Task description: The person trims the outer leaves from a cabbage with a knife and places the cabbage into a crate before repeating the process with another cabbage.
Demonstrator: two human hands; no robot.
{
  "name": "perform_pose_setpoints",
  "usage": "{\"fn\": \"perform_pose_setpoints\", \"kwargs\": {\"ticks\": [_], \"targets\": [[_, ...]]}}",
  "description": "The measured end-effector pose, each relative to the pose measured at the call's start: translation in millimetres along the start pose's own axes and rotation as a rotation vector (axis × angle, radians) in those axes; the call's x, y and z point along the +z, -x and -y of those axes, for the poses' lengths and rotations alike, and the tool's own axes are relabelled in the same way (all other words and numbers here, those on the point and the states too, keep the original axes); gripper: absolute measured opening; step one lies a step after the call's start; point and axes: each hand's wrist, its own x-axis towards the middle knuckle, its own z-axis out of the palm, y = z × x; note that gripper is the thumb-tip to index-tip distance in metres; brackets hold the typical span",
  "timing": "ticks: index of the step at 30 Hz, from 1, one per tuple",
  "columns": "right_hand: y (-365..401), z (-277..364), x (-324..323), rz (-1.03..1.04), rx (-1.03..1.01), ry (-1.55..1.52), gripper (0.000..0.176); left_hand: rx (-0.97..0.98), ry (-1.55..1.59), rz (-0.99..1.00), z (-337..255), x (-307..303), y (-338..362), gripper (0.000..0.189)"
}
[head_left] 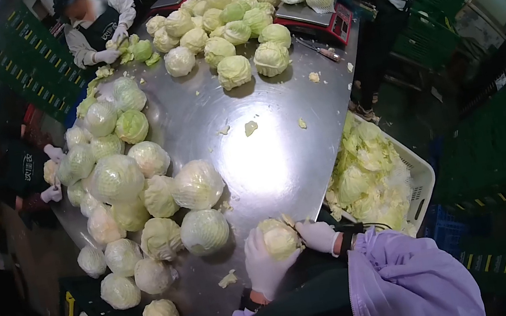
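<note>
Lilac sleeves [416, 278] behind one pale cabbage [281, 239].
The left hand [268, 267] cups it; the right hand [319, 237] has curled fingers at its opposite edge, what they pinch unclear. Wrapped cabbages [205, 232] crowd beyond the left hand; a leaf-filled basket [420, 179] stands beyond the right.

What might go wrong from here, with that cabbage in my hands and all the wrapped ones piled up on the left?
The cabbage is held close to the near edge of the table, so a slip could drop it to the floor.
The big wrapped cabbage seems to rest on others and might roll if the pile is nudged.
The knife-like tool lies near the table's right edge and could be knocked off.
</note>
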Motion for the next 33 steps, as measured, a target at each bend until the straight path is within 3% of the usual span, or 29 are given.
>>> {"fn": "perform_pose_setpoints", "kwargs": {"ticks": [2, 3, 4, 7, 9, 10, 12, 18, 20, 27, 33], "targets": [[0, -1, 8, 0.009, 0.056, -0.537, 0.017, -0.024, 0.047, -0.019, 22, 2, 10, 0.099], [0, 3, 1, 0.298, 0.331, -0.990, 0.022, -0.095, 0.249, -0.031, 38, 4, 17, 0.101], [1, 14, -13, 0.391, 0.405, -1.206, 0.026, -0.160, 0.452, -0.044, 45, 2, 21, 0.103], [3, 40, -32, 0.322, 0.386, -1.173, 0.030, -0.117, 0.534, -0.059, 47, -4, 28, 0.105], [3, 42, -37, -0.067, 0.108, -0.652, 0.032, -0.082, 0.557, -0.082, 42, -5, 26, 0.104], [4, 43, -43, -0.054, 0.102, -0.645, 0.032, -0.123, 0.455, -0.090, 34, -2, 23, 0.104], [3, 42, -58, -0.330, -0.105, -0.463, 0.038, -0.172, 0.357, -0.097, 26, 4, 23, 0.105], [4, 60, -80, -0.294, -0.147, -0.223, 0.052, -0.169, 0.376, -0.099, 18, 2, 3, 0.101], [0, 70, -91, -0.130, -0.002, -0.127, 0.054, -0.138, 0.299, -0.036, 7, 1, -3, 0.098], [-15, 52, -82, -0.201, -0.020, -0.151, 0.059, -0.089, 0.203, -0.010, 0, 0, -25, 0.090], [-26, 31, -80, -0.222, -0.012, -0.061, 0.038, -0.094, 0.101, 0.101, -8, -3, -33, 0.094]]}}
